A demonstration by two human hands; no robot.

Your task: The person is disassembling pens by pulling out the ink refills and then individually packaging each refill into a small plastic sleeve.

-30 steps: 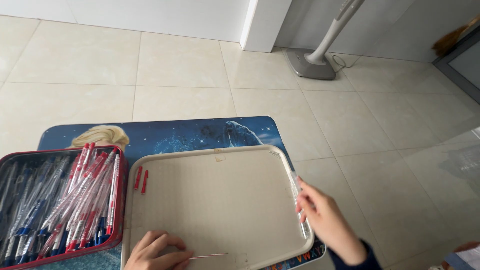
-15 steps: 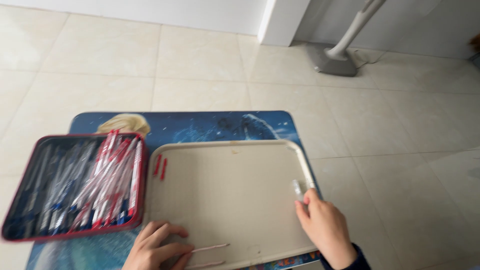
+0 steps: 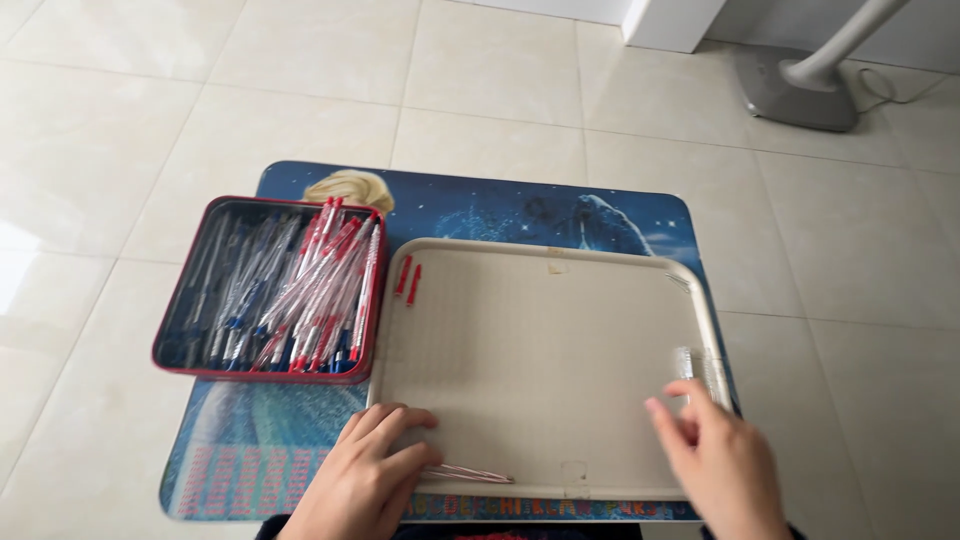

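A small blue picture-printed counter (image 3: pixel 480 215) stands on a pale tiled floor (image 3: pixel 200 90) and carries two containers side by side. On its left part sits one red-rimmed tin (image 3: pixel 190 355), open at the top and packed with clear-barrelled pens (image 3: pixel 300 290); those with red caps lie bunched toward the tin's right side and those with blue parts toward the left and bottom, too many and too overlapped to count. Just beside the tin, touching or nearly touching its right wall, lies one beige tray (image 3: pixel 545 350) with rounded corners, mostly bare. Two small red caps (image 3: pixel 408 280) lie close together in the tray's top left corner.

The left hand (image 3: pixel 365 480) rests on the tray's near left corner, fingers spread and flat, clamped on nothing; one thin pen refill (image 3: pixel 470 473) lies on the tray just beside its fingertips, and whether they touch it cannot be told. The right hand (image 3: pixel 715 460) is at the tray's near right edge, fingers loosely curled and apart, beside a few clear pen barrels (image 3: pixel 695 362) lying along the right rim; they are blurred and their number is unclear. Whether the fingertips grip one cannot be told.

Beyond the counter, at the top right, stands one grey fan base (image 3: pixel 795 90) with a slanted pole.
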